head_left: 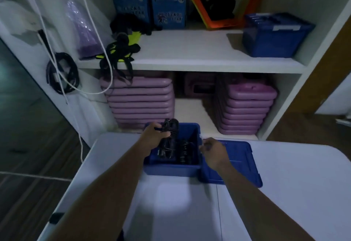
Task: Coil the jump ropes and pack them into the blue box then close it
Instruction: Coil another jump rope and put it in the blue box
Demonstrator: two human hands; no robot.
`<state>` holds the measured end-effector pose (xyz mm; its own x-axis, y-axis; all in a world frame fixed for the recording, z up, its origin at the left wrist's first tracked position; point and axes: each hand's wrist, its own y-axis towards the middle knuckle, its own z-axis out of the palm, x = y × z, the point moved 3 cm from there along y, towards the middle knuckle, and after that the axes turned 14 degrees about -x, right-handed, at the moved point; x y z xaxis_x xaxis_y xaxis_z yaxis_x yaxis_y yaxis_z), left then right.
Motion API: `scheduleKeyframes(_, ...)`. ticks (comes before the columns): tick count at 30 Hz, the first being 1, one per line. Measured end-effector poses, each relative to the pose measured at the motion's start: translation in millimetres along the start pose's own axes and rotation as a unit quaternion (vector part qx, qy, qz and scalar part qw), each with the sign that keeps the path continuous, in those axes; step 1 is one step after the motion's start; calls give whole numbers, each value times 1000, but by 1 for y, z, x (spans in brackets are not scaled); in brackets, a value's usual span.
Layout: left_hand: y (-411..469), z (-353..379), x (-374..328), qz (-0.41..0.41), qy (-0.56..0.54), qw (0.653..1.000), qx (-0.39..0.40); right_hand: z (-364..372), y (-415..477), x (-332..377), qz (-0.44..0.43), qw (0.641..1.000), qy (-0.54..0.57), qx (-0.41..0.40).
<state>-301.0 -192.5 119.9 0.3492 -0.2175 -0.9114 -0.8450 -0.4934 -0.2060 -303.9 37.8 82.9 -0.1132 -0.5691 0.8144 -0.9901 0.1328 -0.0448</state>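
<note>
On a white table (284, 193) before storage shelves, an open blue box (171, 169) sits with its lid (239, 155) lying just beside it on the right. A person's left hand (152, 133) clutches a coiled black jump rope (171, 127) over the box, where more dark rope (185, 151) already lies. Their right hand (213, 150), fingers curled and seemingly empty, hovers at the box's right rim. Packing appears underway; next, the coil likely needs lowering in, then the lid fitting.

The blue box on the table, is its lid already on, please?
No, the blue box is open, and its lid lies on the table beside it.
</note>
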Motion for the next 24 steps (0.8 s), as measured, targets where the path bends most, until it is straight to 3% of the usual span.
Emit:
scheduleKeyframes(12,47,49,90,-103,94,990,-21,29,21,-51,43,988,145,13)
scheduleKeyframes(18,58,51,88,-69,225,971,42,35,24,-60,58,982,179,8)
scheduleKeyframes(24,66,53,95,-38,251,964,83,36,26,-61,68,979,192,15)
